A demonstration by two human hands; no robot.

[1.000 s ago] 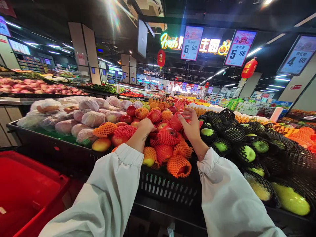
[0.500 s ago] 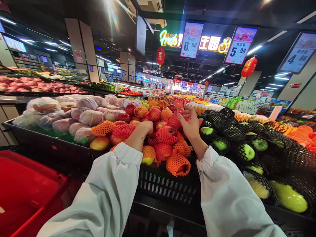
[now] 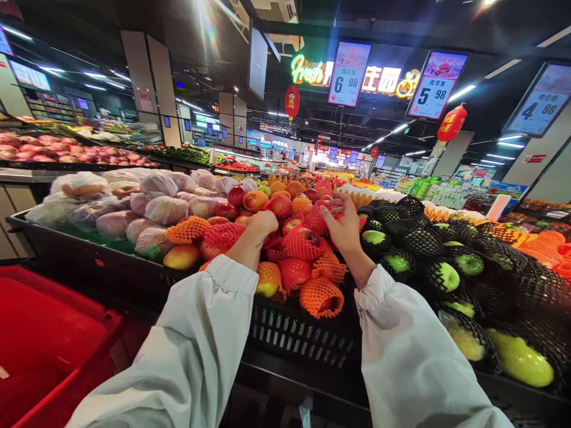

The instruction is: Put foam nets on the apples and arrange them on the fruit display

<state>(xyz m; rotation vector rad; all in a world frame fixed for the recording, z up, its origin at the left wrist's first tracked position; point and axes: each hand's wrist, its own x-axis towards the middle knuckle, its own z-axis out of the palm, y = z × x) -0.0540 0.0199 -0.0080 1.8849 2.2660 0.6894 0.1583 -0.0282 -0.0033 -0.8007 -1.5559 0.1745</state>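
At the dial's centre, heaped netted apples; left hand at their ten o'clock, its fingers hidden, state indeterminable; right hand at two o'clock, fingers spread beside a red-netted apple; green apples at three o'clock; red container at eight

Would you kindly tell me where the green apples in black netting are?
In the head view, the green apples sit right of centre, just right of the right hand, beside the pink- and orange-netted fruit.

Supermarket — price screens over heaped fruit
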